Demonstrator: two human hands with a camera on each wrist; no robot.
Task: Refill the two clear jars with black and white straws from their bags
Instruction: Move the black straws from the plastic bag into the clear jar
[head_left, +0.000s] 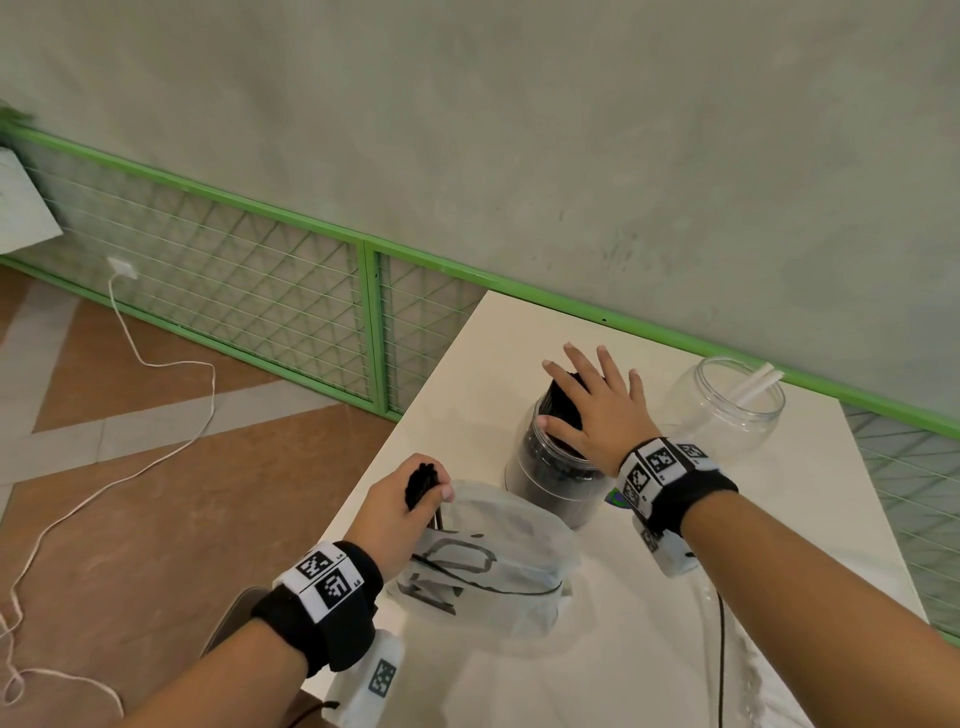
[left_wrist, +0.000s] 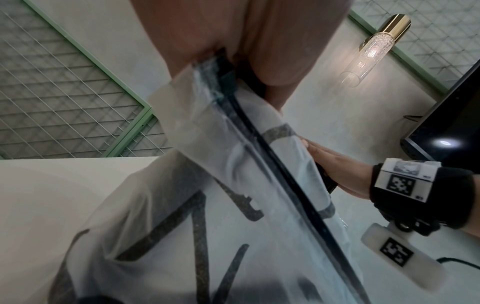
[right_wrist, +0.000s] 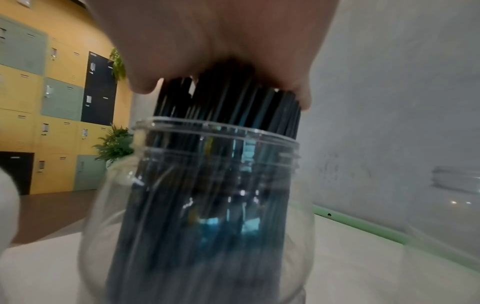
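A clear jar (head_left: 550, 478) packed with black straws (right_wrist: 228, 107) stands mid-table. My right hand (head_left: 597, 400) lies flat on the straw tops, fingers spread and straight. A second clear jar (head_left: 727, 410) to its right holds a couple of white straws (head_left: 756, 387). My left hand (head_left: 410, 499) grips a small bunch of black straws (head_left: 423, 483) sticking out of the mouth of a translucent plastic bag (head_left: 488, 577) printed with dark lettering. In the left wrist view the bag (left_wrist: 197, 205) hangs below the fingers with a black straw (left_wrist: 272, 164) inside.
The white table (head_left: 623, 649) ends close to my left hand, with tiled floor and a white cable (head_left: 130, 467) beyond. A green mesh fence (head_left: 291, 291) runs along the wall behind. A black cord (head_left: 719, 649) lies on the table near my right forearm.
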